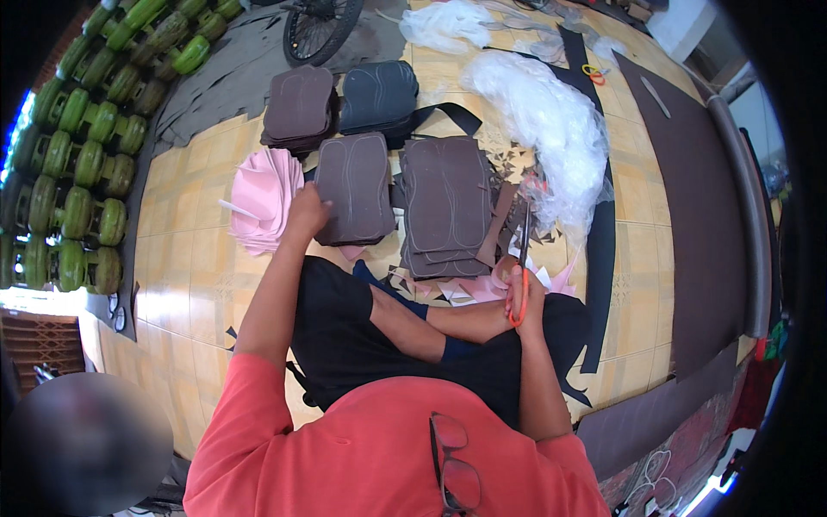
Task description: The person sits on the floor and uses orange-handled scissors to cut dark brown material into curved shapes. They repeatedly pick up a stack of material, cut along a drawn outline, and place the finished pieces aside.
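The left hand (307,211) was between the pink stack of cut sheets (263,196) and the brown marked stack (355,191); whether its fingers gripped anything, I could not tell. The right hand (531,295) had its fingers clamped on the orange handles of the scissors (518,315), which pointed away from the body above the lap. Both stacks lay on the tiled floor (185,258), with 3 more dark stacks nearby: 2 behind, 1 to the right, near the clear plastic (551,116).
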The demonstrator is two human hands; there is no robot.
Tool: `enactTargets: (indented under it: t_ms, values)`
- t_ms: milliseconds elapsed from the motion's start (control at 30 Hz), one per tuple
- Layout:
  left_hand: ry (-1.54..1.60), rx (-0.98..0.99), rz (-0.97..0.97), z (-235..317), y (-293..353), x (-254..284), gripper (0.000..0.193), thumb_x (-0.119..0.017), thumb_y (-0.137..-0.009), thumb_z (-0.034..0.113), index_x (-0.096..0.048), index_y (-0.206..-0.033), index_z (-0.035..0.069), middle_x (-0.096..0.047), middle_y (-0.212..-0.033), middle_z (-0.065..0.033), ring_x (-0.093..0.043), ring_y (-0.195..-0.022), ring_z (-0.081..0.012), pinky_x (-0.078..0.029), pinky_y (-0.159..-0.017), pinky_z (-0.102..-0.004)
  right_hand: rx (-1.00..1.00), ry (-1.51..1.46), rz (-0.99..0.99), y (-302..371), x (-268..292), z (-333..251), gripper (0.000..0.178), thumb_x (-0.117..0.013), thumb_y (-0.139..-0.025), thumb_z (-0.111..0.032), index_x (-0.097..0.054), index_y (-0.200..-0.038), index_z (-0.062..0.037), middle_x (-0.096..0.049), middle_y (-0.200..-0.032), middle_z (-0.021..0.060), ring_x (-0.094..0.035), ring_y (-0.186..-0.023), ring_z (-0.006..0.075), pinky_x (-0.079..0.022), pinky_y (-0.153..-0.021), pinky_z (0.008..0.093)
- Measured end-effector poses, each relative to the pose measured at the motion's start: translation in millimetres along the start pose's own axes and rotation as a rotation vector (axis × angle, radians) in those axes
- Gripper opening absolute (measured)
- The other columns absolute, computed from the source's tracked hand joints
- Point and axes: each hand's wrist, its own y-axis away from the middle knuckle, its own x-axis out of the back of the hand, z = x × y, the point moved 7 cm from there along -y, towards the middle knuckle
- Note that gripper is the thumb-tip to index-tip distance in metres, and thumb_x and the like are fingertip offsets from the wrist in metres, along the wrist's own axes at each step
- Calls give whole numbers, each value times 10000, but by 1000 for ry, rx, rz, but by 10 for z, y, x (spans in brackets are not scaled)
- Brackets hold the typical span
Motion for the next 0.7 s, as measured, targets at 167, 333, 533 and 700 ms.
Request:
enactTargets:
  t_ms: [167,333,533,700]
  values:
    - [263,-153,-291,1272,297,-571,574,-711,-824,311,-519,-1206,-73,-599,-1102,-306,-589,-1067,-425,-483,-904,-447,-14,-46,-17,-26,-4,51,475,-504,-973,-468,-545,-801,-27,-429,-510,-1,-414,-365,79,-311,-331,216]
    - [64,-17,-302,1735,492,-921,916,-798,-748,357,-294,-1357,-106,-484,-1275,-302,-558,-1108,-443,-491,-918,-454,-57,-104,-10,2,45,53,474,-496,-976,-474,-535,-799,-36,-425,-508,1,-411,-367,78,-320,-331,220]
    - [304,-48,-137,1716,323,-815,637,-758,-797,216,-450,-1271,-77,-594,-1164,-260,-622,-1031,-377,-504,-892,-407,-56,-141,-26,-33,38,25,482,-484,-980,-479,-542,-806,-33,-421,-512,-1,-410,-370,73,-328,-331,215]
    - [1317,39,-307,1875,438,-277,464,-648,-857,66,-462,-1272,-27,-595,-1167,-173,-596,-1041,-221,-496,-891,-331,-67,-161,-24,-44,53,88,483,-489,-975,-485,-547,-813,-34,-423,-521,-2,-409,-372,72,-331,-330,218]
